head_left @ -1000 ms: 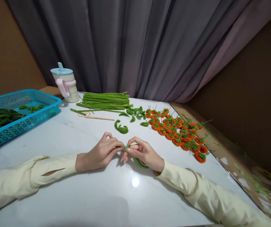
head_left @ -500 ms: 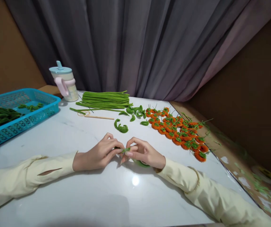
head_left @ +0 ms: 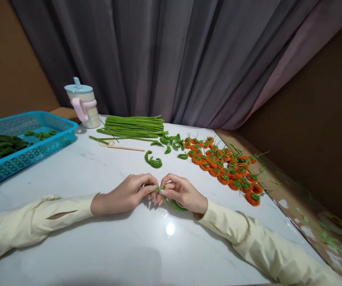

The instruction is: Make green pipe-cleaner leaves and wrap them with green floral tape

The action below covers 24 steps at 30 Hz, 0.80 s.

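My left hand [head_left: 131,192] and my right hand [head_left: 185,194] meet above the white table, fingertips nearly touching. Between them both pinch a short green pipe cleaner piece [head_left: 159,189]; fingers cover most of it. A curved green pipe cleaner loop [head_left: 178,205] shows beneath my right hand, and whether it joins the pinched piece I cannot tell. Just beyond my hands lie bent green pipe cleaners [head_left: 154,162]. Farther back are folded green leaf shapes [head_left: 172,141] and a bundle of straight green pipe cleaners [head_left: 133,127].
Several orange fuzzy rounds with green tops [head_left: 224,178] crowd the right side of the table [head_left: 105,246]. A blue basket [head_left: 51,145] with green pieces stands at left, near a lidded cup [head_left: 84,105]. A thin wooden stick [head_left: 126,148] lies mid-table. A grey curtain [head_left: 171,59] hangs behind.
The fingers of my left hand have curled in closer to my right fingertips around the green piece. Everything on the table stays in place; the view has shifted very slightly.
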Available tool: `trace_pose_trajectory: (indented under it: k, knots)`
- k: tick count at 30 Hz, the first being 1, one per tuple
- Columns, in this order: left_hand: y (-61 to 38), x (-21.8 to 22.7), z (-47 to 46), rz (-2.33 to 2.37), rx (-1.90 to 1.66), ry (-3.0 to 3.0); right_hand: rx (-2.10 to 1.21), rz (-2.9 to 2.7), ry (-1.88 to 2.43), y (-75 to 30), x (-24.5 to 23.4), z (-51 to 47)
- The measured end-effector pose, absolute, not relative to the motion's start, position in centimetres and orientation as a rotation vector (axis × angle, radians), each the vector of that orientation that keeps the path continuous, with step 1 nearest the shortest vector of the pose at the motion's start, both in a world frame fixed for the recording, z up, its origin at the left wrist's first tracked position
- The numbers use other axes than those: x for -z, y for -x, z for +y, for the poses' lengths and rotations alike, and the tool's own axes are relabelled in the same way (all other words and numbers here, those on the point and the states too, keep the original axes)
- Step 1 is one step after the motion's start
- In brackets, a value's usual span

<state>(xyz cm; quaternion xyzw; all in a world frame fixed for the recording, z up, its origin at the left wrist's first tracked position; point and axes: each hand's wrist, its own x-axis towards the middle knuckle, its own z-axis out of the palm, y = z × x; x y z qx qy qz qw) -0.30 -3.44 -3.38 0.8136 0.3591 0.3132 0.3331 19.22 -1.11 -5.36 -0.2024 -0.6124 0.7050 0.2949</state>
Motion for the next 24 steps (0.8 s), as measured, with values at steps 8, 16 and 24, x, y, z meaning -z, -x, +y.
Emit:
trace_pose_trajectory:
  k: [8, 16, 24]
  knots:
    - [0.3, 2.8, -2.9, 0.786, -0.650, -1.813, -1.751, -1.747, 0.533, -19.4, 5.4, -1.3]
    - [0.5, 2.8, -2.7, 0.739, -0.623, -1.798, -1.544, -1.911, 0.616, -19.6, 5.3, -1.8]
    - [1.0, 2.6, -2.6, 0.702, -0.501, -1.805, -0.842, -2.278, 0.588, -19.9, 5.5, -2.3]
